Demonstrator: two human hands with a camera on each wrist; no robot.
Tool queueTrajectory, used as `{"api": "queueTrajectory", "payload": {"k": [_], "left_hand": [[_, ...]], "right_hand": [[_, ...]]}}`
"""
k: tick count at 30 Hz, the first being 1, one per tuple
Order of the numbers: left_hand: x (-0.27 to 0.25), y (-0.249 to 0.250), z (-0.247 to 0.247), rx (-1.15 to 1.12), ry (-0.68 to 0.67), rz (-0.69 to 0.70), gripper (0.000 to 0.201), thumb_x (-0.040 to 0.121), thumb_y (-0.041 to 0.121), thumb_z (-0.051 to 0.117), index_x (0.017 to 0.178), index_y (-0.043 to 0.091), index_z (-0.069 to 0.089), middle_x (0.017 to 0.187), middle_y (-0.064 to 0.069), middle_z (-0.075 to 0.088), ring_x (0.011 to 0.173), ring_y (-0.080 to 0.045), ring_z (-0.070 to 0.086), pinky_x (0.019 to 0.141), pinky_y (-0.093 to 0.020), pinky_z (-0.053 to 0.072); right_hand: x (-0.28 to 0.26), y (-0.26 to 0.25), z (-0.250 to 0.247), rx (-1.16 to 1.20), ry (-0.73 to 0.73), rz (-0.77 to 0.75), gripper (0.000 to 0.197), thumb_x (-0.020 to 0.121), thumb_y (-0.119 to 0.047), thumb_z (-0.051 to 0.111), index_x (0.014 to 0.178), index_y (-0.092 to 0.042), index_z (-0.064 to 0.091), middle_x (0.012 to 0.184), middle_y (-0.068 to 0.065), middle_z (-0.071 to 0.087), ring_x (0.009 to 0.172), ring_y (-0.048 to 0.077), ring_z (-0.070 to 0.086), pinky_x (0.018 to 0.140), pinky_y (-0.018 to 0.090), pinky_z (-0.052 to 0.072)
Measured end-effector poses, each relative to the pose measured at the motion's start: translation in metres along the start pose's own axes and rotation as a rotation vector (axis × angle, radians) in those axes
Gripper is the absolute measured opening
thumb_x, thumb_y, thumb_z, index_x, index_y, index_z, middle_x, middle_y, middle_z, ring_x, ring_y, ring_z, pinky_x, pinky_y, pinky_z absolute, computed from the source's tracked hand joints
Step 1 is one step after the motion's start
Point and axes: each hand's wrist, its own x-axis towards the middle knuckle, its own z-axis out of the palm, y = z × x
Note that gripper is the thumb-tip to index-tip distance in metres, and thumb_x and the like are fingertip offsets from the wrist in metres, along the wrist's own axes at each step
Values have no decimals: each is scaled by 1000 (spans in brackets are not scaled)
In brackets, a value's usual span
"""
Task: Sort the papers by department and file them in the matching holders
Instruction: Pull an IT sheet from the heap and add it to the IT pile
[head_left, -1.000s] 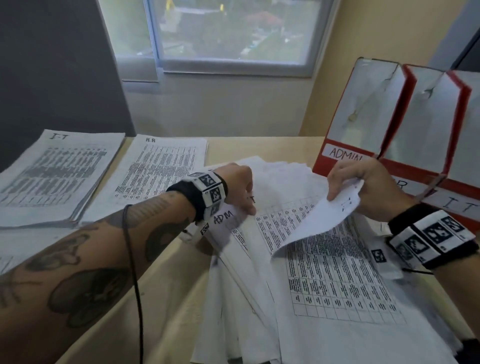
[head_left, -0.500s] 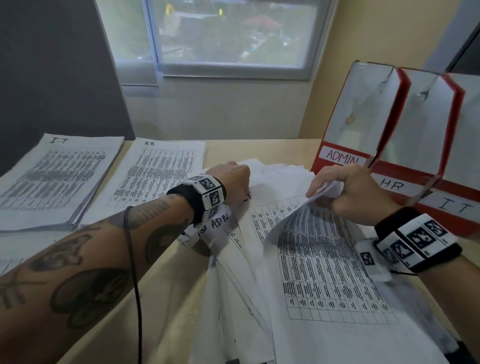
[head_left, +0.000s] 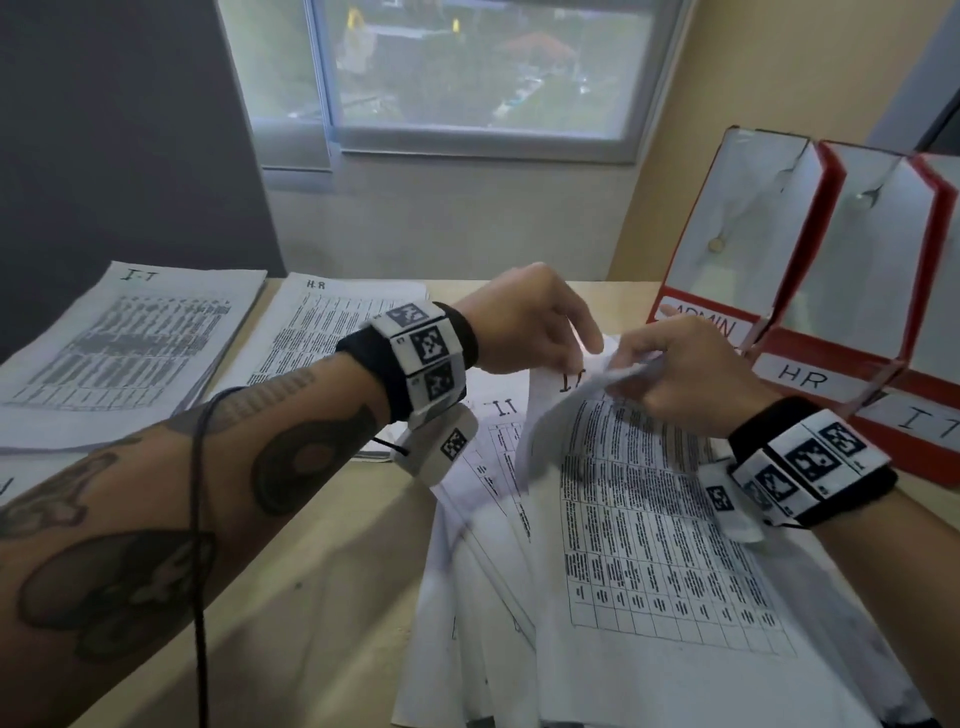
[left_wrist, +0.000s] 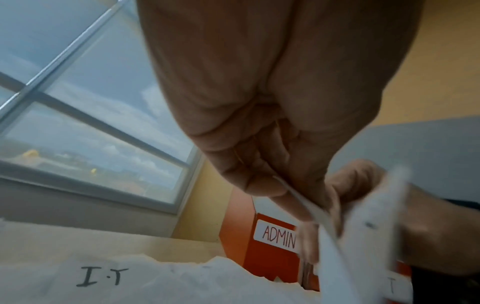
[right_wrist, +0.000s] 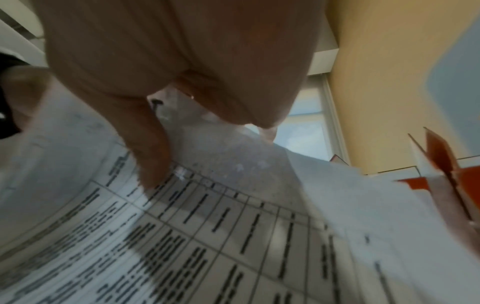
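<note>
A loose pile of printed sheets (head_left: 649, 597) lies fanned on the table in front of me. Its top sheet (head_left: 613, 467), marked I.T, is lifted at the far edge. My left hand (head_left: 584, 353) pinches that edge between thumb and fingers; the left wrist view shows the thin paper edge (left_wrist: 309, 203) in the pinch. My right hand (head_left: 641, 366) grips the crumpled top right corner of the same sheet, thumb on the printed table (right_wrist: 207, 226). Three red and white holders stand at the right, labelled ADMIN (head_left: 711, 325), HR (head_left: 802, 376) and IT (head_left: 924, 418).
Sorted stacks lie at the back left: one marked I.T (head_left: 130, 338), one marked HR (head_left: 332, 332), and part of a third (head_left: 21, 483) at the left edge. Another I.T sheet (head_left: 504, 410) shows under the lifted one. A window and wall stand behind the table.
My left hand left the sheet marked ADM, rose and moved right to the top edge of the sheet in my right hand. That sheet's I.T mark now shows.
</note>
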Motion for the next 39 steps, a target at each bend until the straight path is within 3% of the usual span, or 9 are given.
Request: {"api": "queueTrajectory", "payload": {"k": [4,8,11,15,21,28,33,36,39], "left_hand": [[-4,-21,-3,-78,60,-57,14,90,30,81,94,16,79,65,6,75,52,-6,64,57,-13,47],[-3,-51,11,278,-86,-277,28,86,50,79,96,24,79,80,9,76,70,-5,70,78,-29,62],[-1,-58,25,433,-186,-402,47,68,61,88,98,27,76,91,8,73,82,-14,69,77,-37,63],[4,-54,28,435,-167,-400,40,71,45,94,98,20,78,88,3,73,76,-16,69,73,-31,62],[4,-56,27,507,-58,-344,18,94,12,67,77,15,69,81,-1,58,97,-29,66,67,-34,51],[-4,-34,10,822,79,-271,29,88,39,81,97,14,72,80,-2,57,72,-27,59,66,-36,51],[-7,-7,-5,662,118,-175,20,82,41,86,90,23,79,76,5,65,72,-19,64,67,-33,52],[-3,9,-6,439,31,-74,8,89,23,78,85,28,82,69,17,69,71,-2,63,75,-28,54],[-1,14,-4,268,17,-11,14,88,12,74,90,23,83,79,9,78,81,-8,70,84,-25,57]], "right_hand": [[-9,9,-7,17,61,47,36,71,3,88,80,-26,69,78,-6,69,76,16,63,71,37,53],[-18,17,-17,96,71,85,49,71,13,82,108,-18,70,81,-5,70,75,19,67,67,33,54],[-26,19,-23,100,28,16,43,60,10,91,78,-28,80,75,-13,66,69,8,60,61,27,45],[-26,19,-23,170,29,49,37,61,7,92,65,-27,79,78,-8,67,76,13,63,69,28,47],[-26,14,-20,156,38,29,22,75,-10,91,93,-20,83,90,-11,79,81,2,74,72,33,61],[-20,4,-18,88,17,-43,36,76,-8,92,76,-39,74,71,-23,71,73,-5,66,71,16,48],[-9,-2,-10,-15,23,-38,17,75,-19,92,86,-27,82,113,-16,74,106,7,65,104,54,47],[-1,-13,-4,-42,21,-60,16,77,-18,91,76,-26,77,133,-11,69,123,9,55,113,52,38],[2,-14,0,-19,5,-63,22,78,-17,90,76,-30,73,96,-15,75,90,-5,59,108,49,41]]}}
